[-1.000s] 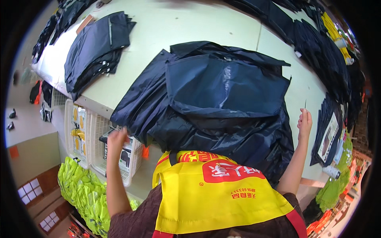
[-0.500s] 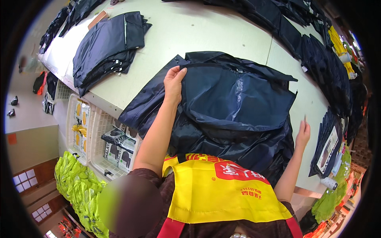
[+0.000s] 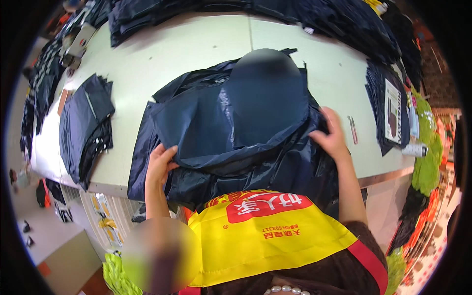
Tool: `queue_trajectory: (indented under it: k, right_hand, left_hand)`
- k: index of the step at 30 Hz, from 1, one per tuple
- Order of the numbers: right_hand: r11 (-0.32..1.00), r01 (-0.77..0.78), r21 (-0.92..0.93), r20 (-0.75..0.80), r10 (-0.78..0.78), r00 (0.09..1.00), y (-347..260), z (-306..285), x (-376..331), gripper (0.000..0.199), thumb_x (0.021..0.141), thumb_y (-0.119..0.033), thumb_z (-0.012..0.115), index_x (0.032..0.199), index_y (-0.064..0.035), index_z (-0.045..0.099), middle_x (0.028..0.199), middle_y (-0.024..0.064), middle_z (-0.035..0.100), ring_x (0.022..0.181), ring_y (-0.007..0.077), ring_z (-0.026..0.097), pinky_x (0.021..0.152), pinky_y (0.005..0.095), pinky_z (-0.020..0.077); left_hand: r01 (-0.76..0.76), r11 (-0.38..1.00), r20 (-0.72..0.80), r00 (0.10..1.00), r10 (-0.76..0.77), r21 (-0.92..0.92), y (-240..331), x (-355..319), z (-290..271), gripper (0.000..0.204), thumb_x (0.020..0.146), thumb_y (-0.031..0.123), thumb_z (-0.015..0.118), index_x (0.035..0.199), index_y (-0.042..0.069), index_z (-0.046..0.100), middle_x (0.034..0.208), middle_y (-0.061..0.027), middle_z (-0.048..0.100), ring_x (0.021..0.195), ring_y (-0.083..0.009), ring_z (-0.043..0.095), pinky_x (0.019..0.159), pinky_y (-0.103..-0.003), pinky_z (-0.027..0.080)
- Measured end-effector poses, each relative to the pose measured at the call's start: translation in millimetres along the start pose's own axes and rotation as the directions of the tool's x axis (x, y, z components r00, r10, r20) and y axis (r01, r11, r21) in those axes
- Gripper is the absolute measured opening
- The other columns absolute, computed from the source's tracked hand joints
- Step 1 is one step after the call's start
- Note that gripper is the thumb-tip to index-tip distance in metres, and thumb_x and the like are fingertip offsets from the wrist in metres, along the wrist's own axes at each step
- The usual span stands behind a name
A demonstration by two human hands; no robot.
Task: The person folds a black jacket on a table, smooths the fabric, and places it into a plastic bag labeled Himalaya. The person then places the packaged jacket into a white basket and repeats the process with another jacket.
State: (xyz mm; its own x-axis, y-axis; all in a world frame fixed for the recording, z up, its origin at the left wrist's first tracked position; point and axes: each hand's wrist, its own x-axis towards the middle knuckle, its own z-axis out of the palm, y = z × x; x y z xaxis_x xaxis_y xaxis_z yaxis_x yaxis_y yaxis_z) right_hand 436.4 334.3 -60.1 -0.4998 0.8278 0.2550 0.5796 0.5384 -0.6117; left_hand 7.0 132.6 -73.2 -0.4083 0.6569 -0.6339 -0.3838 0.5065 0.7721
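A dark navy garment (image 3: 204,115) of shiny, waterproof-looking fabric is spread in front of me, its lower part hanging toward my apron. A creased, silvery strip runs down its middle, and a round blur hides part of its upper right. My left hand (image 3: 161,164) pinches the near-left edge of the top layer between thumb and fingers. At the garment's right edge is my right hand (image 3: 332,135), thumb spread from the fingers and slightly smeared by motion. To the right of that hand, a small slim tool (image 3: 353,130) with a reddish part lies on the pale table (image 3: 324,73).
Folded dark garments (image 3: 86,128) are stacked at the left. More dark garments (image 3: 196,7) line the far edge. At the right stand a pile of dark packs (image 3: 386,108) and a small white cylinder (image 3: 414,150). White baskets (image 3: 93,209) sit below the table's left edge.
My left hand has come down from the garment's upper left to its near-left edge. My right hand has moved in to the garment, and the slim tool now lies on the table. The view has turned.
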Motion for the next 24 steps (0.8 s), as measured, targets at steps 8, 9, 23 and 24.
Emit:
queue_trajectory:
  k: [8, 9, 23, 24]
  right_hand:
    - [0.966, 0.240, -0.094, 0.570, -0.146, 0.809, 29, 36, 50, 0.011, 0.084, -0.018, 0.059, 0.085, -0.0084, 0.063, 0.077, 0.0071, 0.064, 0.080, 0.0241, 0.061, 0.099, 0.0417, 0.0344]
    - [0.973, 0.210, -0.096, 0.578, -0.117, 0.808, 26, 37, 53, 0.013, 0.084, -0.021, 0.059, 0.084, -0.0079, 0.063, 0.076, 0.0068, 0.064, 0.080, 0.0245, 0.061, 0.098, 0.0411, 0.0346]
    - [0.870, -0.463, 0.171, -0.140, 0.486, 0.863, 42, 70, 52, 0.095, 0.066, -0.021, 0.079, 0.139, 0.0050, 0.023, 0.123, 0.0258, 0.050, 0.101, 0.0305, 0.059, 0.086, 0.0358, 0.0478]
    - [0.763, -0.506, 0.401, -0.066, 0.576, 0.815, 57, 74, 53, 0.094, 0.065, -0.018, 0.080, 0.138, 0.0047, 0.025, 0.119, 0.0226, 0.055, 0.099, 0.0278, 0.060, 0.087, 0.0336, 0.0464]
  left_hand:
    - [-0.182, 0.907, -0.275, 0.914, 0.299, 0.380, 27, 56, -47, 0.029, 0.074, -0.005, 0.053, 0.103, 0.002, 0.056, 0.063, 0.0010, 0.047, 0.039, -0.0082, 0.040, 0.033, -0.021, 0.032]
    - [-0.255, 0.919, -0.314, 0.883, 0.348, 0.302, 31, 54, -41, 0.028, 0.075, -0.004, 0.053, 0.103, 0.001, 0.056, 0.063, 0.0004, 0.047, 0.042, -0.0084, 0.042, 0.036, -0.022, 0.034]
    - [-0.749, -0.259, 0.772, 0.489, 0.406, 0.610, -51, 37, 126, 0.087, 0.068, 0.059, 0.065, 0.135, 0.010, 0.041, 0.145, -0.0161, 0.030, 0.134, -0.0348, 0.026, 0.104, -0.049, 0.027]
    - [-0.764, -0.283, 0.796, 0.457, 0.398, 0.580, -44, 40, 128, 0.086, 0.067, 0.060, 0.065, 0.134, 0.010, 0.042, 0.144, -0.0163, 0.032, 0.133, -0.0349, 0.027, 0.103, -0.049, 0.027]
